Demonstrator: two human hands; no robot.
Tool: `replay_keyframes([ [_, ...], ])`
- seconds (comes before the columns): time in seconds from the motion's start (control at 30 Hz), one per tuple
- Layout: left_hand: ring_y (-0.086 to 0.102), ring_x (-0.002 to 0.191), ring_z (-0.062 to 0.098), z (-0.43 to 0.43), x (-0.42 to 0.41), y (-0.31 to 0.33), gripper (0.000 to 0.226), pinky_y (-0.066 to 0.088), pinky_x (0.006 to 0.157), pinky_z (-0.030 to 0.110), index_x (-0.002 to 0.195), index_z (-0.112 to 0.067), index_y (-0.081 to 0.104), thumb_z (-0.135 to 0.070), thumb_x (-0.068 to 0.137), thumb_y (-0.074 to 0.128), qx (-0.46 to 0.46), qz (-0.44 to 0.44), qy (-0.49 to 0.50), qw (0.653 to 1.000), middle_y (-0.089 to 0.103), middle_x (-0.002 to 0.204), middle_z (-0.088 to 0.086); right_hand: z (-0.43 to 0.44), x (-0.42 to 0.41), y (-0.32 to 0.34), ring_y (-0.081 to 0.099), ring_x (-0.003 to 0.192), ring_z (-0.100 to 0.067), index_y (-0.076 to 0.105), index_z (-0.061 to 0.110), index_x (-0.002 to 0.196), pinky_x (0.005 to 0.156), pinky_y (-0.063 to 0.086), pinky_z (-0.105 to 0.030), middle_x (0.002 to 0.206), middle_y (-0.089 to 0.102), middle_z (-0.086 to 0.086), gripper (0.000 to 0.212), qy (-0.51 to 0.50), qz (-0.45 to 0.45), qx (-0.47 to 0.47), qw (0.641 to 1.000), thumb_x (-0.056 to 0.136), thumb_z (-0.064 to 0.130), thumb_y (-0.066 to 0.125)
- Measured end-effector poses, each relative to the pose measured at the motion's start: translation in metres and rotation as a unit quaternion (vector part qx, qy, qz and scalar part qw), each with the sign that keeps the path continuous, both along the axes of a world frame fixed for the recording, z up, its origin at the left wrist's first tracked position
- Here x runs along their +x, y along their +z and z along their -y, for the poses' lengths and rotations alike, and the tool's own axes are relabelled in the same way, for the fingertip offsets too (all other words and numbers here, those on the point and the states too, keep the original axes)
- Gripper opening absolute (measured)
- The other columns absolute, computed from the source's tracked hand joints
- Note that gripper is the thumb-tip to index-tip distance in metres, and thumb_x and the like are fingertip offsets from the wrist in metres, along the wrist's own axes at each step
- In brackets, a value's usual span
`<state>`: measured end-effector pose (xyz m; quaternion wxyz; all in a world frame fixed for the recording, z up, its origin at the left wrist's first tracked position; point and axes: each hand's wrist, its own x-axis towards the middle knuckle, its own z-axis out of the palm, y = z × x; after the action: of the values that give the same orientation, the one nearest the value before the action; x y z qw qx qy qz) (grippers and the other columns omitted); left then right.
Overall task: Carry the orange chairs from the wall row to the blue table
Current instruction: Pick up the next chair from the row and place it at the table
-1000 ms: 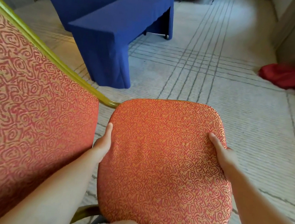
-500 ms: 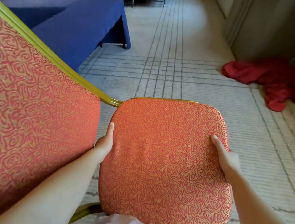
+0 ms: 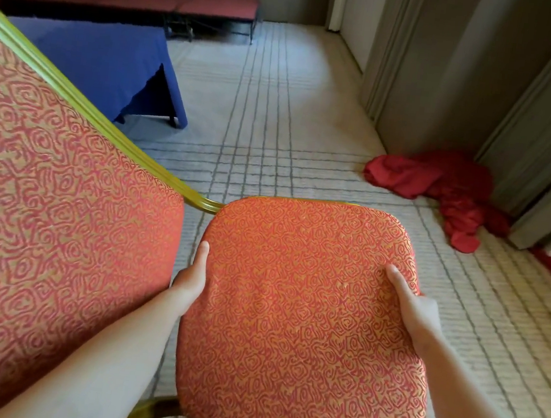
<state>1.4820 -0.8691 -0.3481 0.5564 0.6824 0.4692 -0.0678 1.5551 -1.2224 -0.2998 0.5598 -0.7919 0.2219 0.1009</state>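
Note:
An orange patterned chair [image 3: 303,318] with a gold metal frame is lifted off the carpet in front of me, its backrest filling the left side and its seat cushion in the middle. My left hand [image 3: 191,276] grips the seat's left edge, thumb on top. My right hand [image 3: 410,305] grips the seat's right edge, thumb on the cushion. The fingers of both hands are hidden under the seat. The blue table [image 3: 105,62], covered in blue cloth, stands at the upper left, partly hidden behind the backrest.
A crumpled red cloth [image 3: 454,195] lies on the carpet at the right, beside grey wall panels [image 3: 486,95]. A low red bench [image 3: 153,0] runs along the far wall. Pale carpet with grey lines stretches ahead.
The view has swung to the right: the blue table slid to the upper left and the red cloth came toward the middle. Both hands keep the same grip on the seat.

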Motion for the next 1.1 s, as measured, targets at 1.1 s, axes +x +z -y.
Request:
replay_keyframes([
  [1.1,0.053,0.12,0.033,-0.323,0.611,0.028,0.099,0.039,0.101,0.035,0.131,0.004,0.052,-0.078,0.086,0.019,0.065,-0.031,0.008,0.997,0.054,0.132,0.023,-0.329,0.63,-0.015,0.065,0.092,-0.024,0.068,0.013,0.097,0.089,0.051,-0.037,0.097,0.07,-0.009,0.064,0.006,0.003,0.004,1.0,0.069,0.071,0.07],
])
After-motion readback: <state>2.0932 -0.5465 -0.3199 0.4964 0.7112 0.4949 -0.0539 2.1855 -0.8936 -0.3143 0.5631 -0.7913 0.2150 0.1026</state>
